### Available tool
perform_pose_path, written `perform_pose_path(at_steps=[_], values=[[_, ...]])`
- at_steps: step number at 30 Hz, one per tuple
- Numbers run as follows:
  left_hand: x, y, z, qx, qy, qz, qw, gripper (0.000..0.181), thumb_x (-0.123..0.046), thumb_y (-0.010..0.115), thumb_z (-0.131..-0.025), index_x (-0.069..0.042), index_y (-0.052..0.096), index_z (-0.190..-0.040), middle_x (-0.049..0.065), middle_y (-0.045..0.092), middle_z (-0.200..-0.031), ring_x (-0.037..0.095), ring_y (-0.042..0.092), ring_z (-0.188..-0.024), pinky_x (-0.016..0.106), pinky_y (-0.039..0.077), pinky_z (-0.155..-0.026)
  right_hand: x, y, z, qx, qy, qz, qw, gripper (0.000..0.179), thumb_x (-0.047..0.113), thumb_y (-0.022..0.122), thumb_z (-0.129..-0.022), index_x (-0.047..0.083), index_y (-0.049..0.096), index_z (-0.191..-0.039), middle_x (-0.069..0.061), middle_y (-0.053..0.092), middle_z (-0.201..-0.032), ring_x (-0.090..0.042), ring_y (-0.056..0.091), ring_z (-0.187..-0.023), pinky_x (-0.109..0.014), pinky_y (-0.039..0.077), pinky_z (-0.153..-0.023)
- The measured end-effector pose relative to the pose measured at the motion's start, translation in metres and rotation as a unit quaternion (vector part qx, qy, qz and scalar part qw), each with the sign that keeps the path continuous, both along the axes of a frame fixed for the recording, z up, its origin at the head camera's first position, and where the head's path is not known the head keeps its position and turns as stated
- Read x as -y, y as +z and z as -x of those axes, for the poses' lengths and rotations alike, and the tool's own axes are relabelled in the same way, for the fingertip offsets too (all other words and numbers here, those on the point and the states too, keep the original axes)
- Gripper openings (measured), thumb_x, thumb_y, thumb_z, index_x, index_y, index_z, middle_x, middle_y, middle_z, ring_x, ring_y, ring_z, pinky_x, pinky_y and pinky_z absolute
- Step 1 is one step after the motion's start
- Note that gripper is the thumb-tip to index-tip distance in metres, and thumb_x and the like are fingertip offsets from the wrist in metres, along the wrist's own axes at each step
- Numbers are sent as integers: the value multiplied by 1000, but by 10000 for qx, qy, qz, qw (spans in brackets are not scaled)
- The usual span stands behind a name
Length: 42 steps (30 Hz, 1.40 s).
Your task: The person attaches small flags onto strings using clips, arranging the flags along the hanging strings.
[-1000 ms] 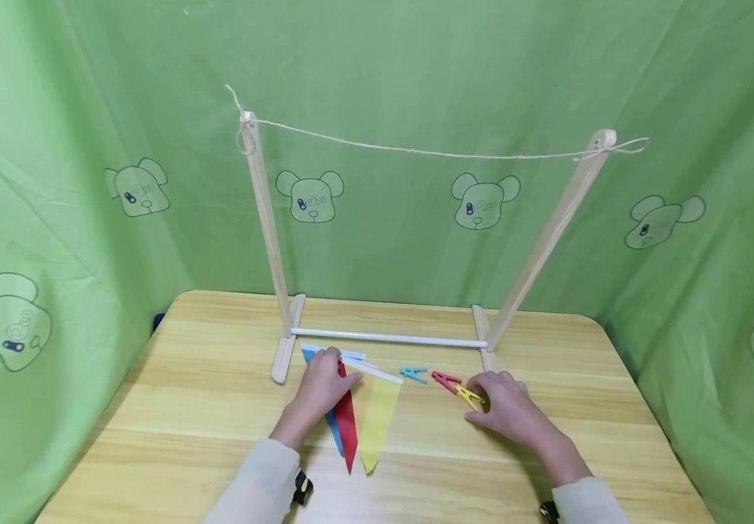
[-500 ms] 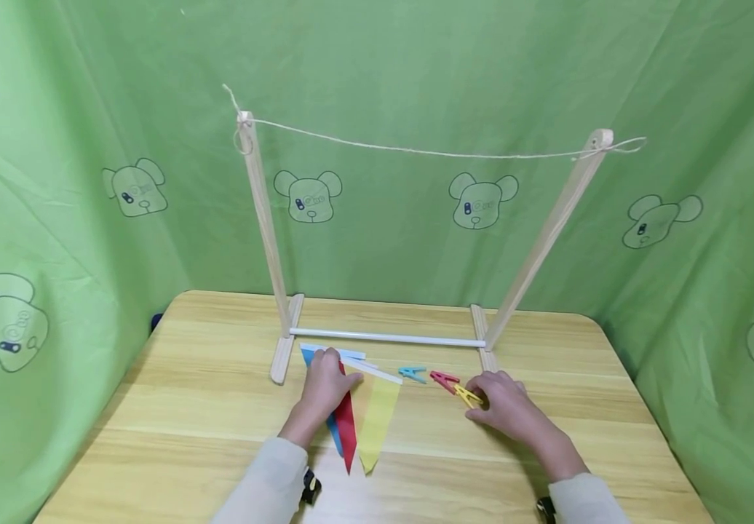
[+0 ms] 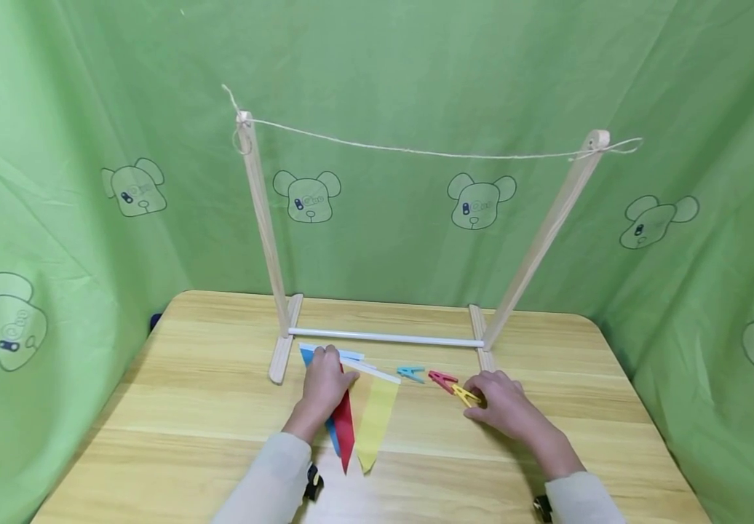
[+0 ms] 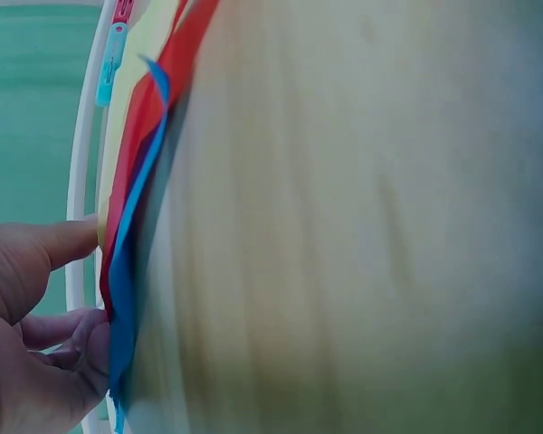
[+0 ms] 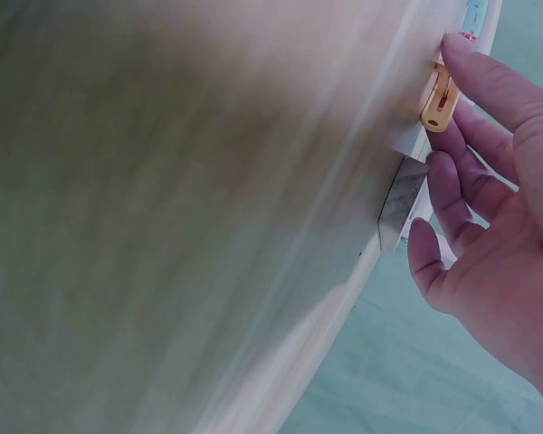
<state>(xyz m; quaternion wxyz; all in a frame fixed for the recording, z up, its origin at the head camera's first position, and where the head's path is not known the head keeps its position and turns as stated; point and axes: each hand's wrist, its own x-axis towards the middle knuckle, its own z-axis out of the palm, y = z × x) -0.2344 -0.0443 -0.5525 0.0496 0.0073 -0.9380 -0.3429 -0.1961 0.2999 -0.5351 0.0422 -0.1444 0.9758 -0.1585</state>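
Note:
Blue, red and yellow pennants with white top strips lie overlapping on the table. My left hand is over the blue and red ones, its thumb and curled fingers holding the pennants near the top and hiding part of them. In the left wrist view, thumb and fingertips meet the edge of the red pennant. My right hand pinches a yellow clothespin between thumb and forefinger. Left of it lie a pink-red clothespin and a light blue clothespin.
Behind the pennants stands a wooden frame with a left post, a right post and a white crossbar. A sagging string joins the post tops. Green curtain surrounds the wooden table.
Both hands stay where they were, on the pennants and the yellow clothespin. The left forearm has shifted slightly to the right, and the head view has moved a little.

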Motion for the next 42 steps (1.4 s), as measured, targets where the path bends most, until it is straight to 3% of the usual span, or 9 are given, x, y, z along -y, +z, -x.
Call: perform_pose_path(at_steps=[7, 14, 20, 27, 33, 42], values=[[-2, 0, 3, 37, 152, 226, 9996, 41, -24, 90, -80, -1, 58, -91, 16, 57, -95, 28, 60, -73, 41, 57, -65, 1, 0, 0, 3, -6, -22, 10000, 37, 27, 89, -81, 13, 72, -110, 6, 66, -98, -17, 56, -95, -42, 43, -81], [-1, 2, 2, 50, 208, -6, 9998, 42, -20, 91, -79, -3, 54, -88, 13, 52, -89, 25, 54, -67, 36, 51, -59, 2, 1, 0, 10, 1, -9, 10000, 37, 28, 89, -80, 14, 72, -110, 7, 65, -96, -15, 52, -91, -35, 37, -75], [-1, 3, 3, 47, 267, -55, 9996, 44, -19, 92, -76, -2, 54, -92, 14, 55, -89, 26, 55, -70, 39, 54, -63, 2, 1, 0, -10, 30, 27, 10000, 37, 28, 89, -80, 14, 73, -110, 8, 65, -97, -15, 53, -91, -36, 38, -76], [2, 5, 5, 108, 54, 64, 9999, 48, -23, 93, -76, 2, 60, -101, 16, 57, -91, 25, 57, -72, 39, 57, -66, 0, 1, 0, 12, 23, 5, 10000, 36, 28, 89, -81, 14, 72, -110, 8, 64, -96, -15, 52, -91, -34, 37, -75], [2, 8, 8, 289, -242, 466, 9982, 49, -28, 90, -80, 2, 65, -111, 17, 59, -95, 25, 58, -73, 37, 58, -66, 0, 2, 0, 12, 1, -13, 10000, 36, 27, 89, -81, 14, 72, -110, 7, 65, -98, -15, 54, -93, -36, 39, -77], [2, 9, 9, 364, -494, 652, 9960, 36, -27, 86, -84, -7, 63, -102, 13, 55, -92, 24, 54, -69, 34, 51, -60, 0, 1, 0, 58, 12, 26, 10000, 37, 29, 89, -80, 15, 72, -111, 9, 65, -97, -14, 52, -92, -34, 36, -76]])
